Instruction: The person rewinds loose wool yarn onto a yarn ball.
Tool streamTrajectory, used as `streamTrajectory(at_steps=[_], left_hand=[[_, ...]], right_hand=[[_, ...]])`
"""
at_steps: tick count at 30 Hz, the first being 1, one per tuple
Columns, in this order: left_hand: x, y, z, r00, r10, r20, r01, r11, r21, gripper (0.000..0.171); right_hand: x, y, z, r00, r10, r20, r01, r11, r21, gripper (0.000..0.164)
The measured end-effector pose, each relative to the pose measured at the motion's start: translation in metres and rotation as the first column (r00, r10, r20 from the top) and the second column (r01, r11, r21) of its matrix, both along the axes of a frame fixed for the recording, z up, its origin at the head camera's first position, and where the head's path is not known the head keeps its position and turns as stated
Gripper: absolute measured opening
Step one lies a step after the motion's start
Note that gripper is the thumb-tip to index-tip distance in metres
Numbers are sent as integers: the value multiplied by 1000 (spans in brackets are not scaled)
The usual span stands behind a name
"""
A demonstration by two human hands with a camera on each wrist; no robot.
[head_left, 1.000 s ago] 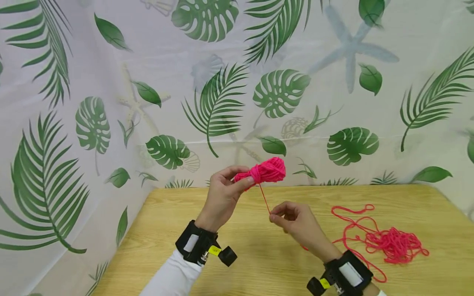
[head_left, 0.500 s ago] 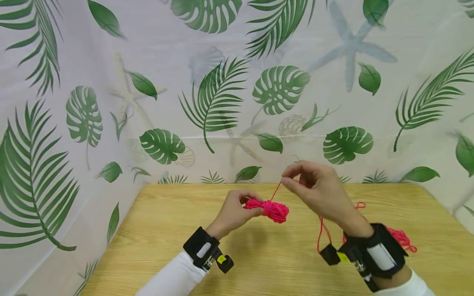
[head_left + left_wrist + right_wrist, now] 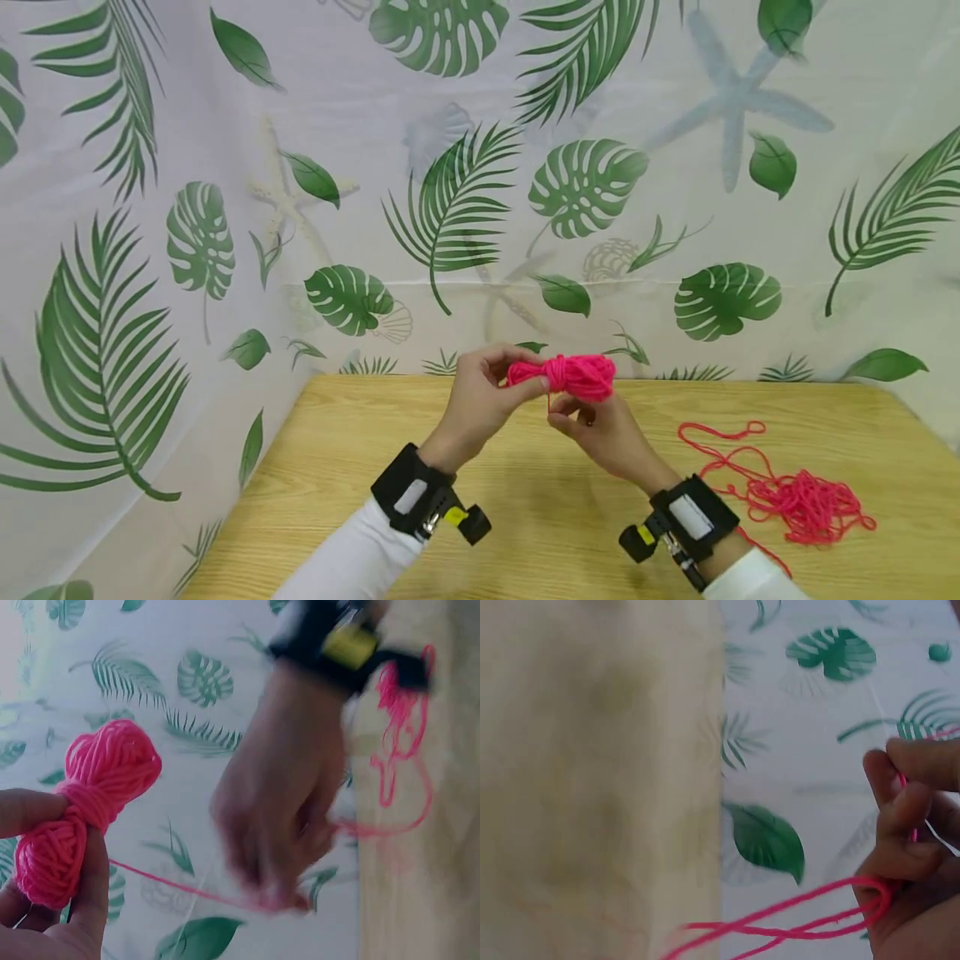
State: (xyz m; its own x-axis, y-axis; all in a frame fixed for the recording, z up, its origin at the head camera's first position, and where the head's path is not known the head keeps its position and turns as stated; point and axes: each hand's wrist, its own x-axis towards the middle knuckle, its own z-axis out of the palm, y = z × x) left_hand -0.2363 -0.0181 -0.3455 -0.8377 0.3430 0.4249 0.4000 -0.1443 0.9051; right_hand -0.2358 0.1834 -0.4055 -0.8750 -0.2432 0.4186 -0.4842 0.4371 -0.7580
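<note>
A bundle of bright pink yarn (image 3: 585, 377), wrapped round its middle into a bow shape, is held above the table. My left hand (image 3: 483, 404) grips one end of it between thumb and fingers; the left wrist view shows the bundle (image 3: 112, 769) with its cinched waist at the fingertips. Just below and to the right, my right hand (image 3: 611, 433) pinches a strand (image 3: 180, 889) that runs taut from the bundle. In the right wrist view the yarn (image 3: 795, 904) passes through the curled fingers and trails off in a loose loop.
A loose tangle of pink yarn (image 3: 813, 504) lies on the right of the wooden table (image 3: 525, 533), with a looping tail toward the back. A leaf-patterned cloth (image 3: 450, 208) hangs behind the table and along its left side.
My right hand rose above the bundle with the strand, then came down below it, passing round its middle. My left hand dipped and rose again, still holding the bundle.
</note>
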Motion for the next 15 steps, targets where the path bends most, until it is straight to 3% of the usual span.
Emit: streamTrajectory(at_steps=[3, 5, 7, 9, 11, 15], left_hand=[[-31, 3, -3, 996, 84, 7, -84, 995, -47, 21], [-47, 1, -13, 993, 100, 56, -95, 992, -86, 20], [-57, -3, -26, 988, 100, 118, -84, 987, -136, 20], [-58, -7, -40, 981, 86, 175, -51, 979, -197, 20], [-53, -10, -51, 977, 61, 205, -2, 961, -276, 19], [-30, -12, -53, 980, -63, 190, 134, 913, -386, 14]], right_hand=[[29, -10, -9, 998, -66, 8, 67, 997, -32, 7], [45, -16, -6, 997, -81, -17, 80, 996, -49, 6], [57, -18, 3, 993, -86, -76, 82, 995, -51, 9], [63, -17, 17, 987, -82, -141, 76, 996, -46, 12], [60, -11, 34, 975, -85, -205, 79, 996, -41, 14], [34, 10, 70, 950, -108, -294, 110, 994, -11, 14]])
